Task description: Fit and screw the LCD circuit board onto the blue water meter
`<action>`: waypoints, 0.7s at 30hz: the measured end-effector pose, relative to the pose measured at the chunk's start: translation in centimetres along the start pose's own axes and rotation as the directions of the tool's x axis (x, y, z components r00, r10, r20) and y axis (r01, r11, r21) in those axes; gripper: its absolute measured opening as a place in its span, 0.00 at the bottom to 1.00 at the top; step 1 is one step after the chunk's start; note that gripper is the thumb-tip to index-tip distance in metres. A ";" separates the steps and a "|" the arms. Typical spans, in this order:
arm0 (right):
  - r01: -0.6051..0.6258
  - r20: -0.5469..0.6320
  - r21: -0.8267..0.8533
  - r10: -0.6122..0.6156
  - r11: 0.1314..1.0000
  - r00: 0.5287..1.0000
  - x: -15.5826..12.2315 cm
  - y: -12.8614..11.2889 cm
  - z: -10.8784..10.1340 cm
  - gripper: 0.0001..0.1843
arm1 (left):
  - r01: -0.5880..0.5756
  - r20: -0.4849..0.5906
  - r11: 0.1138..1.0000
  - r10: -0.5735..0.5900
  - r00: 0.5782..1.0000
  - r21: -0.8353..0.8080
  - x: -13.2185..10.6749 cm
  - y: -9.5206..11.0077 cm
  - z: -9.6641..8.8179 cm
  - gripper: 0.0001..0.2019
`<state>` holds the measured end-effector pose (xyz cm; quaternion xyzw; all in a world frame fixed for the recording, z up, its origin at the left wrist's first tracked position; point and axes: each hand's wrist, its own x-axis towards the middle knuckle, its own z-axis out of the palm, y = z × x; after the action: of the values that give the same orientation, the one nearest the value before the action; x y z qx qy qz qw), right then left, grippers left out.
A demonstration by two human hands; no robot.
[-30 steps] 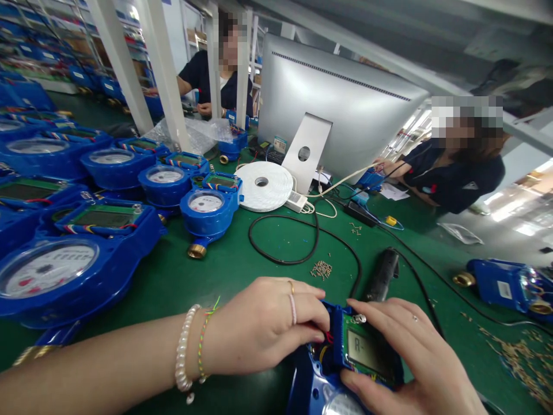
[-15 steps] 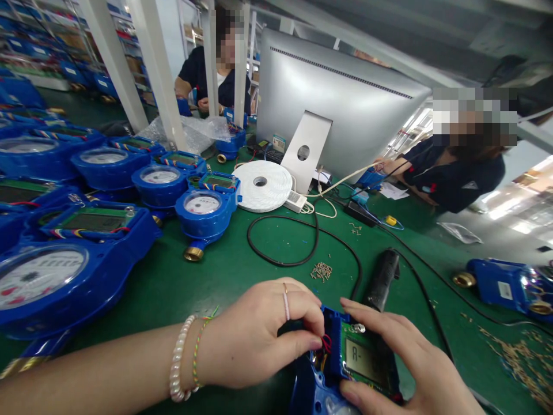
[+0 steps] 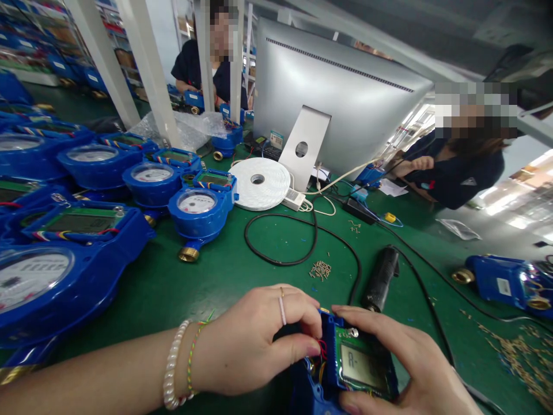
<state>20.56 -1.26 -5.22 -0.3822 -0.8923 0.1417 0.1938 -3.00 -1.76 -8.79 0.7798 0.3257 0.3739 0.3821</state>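
Pinching the red wires [image 3: 322,347] beside the display board [image 3: 360,364], the left hand [image 3: 254,340] risked tearing them loose, I judged; the right hand [image 3: 406,369] clasped the blue meter [image 3: 322,392] at the worktop's [image 3: 224,271] near edge.

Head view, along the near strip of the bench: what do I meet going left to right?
Big blue meter → left hand → meter with lit display, held by both hands → right hand → scattered brass screws.
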 end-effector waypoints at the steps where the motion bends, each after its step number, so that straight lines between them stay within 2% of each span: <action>1: -0.014 0.013 0.002 0.014 1.000 1.000 0.0 -0.1 0.0 0.28 | -0.004 0.005 1.000 0.004 1.000 -0.002 -0.1 0.0 0.0 0.01; 9: -0.140 0.054 0.019 0.139 0.990 0.989 -1.5 -0.1 0.9 0.32 | -0.025 -0.002 1.000 0.025 1.000 -0.001 0.3 0.1 0.2 0.07; 12: -0.147 0.055 0.067 0.143 0.987 0.988 -1.6 -0.1 1.1 0.36 | 0.023 -0.019 1.000 -0.023 1.000 -0.007 0.4 0.5 0.7 0.14; 16: -0.119 0.037 0.147 0.115 0.982 0.993 -1.8 -0.1 1.3 0.41 | -0.003 0.029 0.996 0.005 1.000 -0.088 0.7 0.6 1.7 0.27; 19: -0.116 0.037 0.299 0.110 0.947 0.993 -2.6 0.1 1.4 0.41 | 0.014 0.038 0.994 -0.010 0.999 -0.106 0.7 0.3 2.5 0.25; 21: -0.169 0.042 0.488 0.171 0.856 0.984 -3.2 0.2 1.4 0.37 | 0.031 0.027 0.995 -0.029 0.999 -0.098 0.7 0.2 2.7 0.23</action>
<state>22.07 -3.58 -7.34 -0.3982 -0.7898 0.3788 0.2722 -0.35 -2.31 -9.53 0.7598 0.3135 0.3736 0.4299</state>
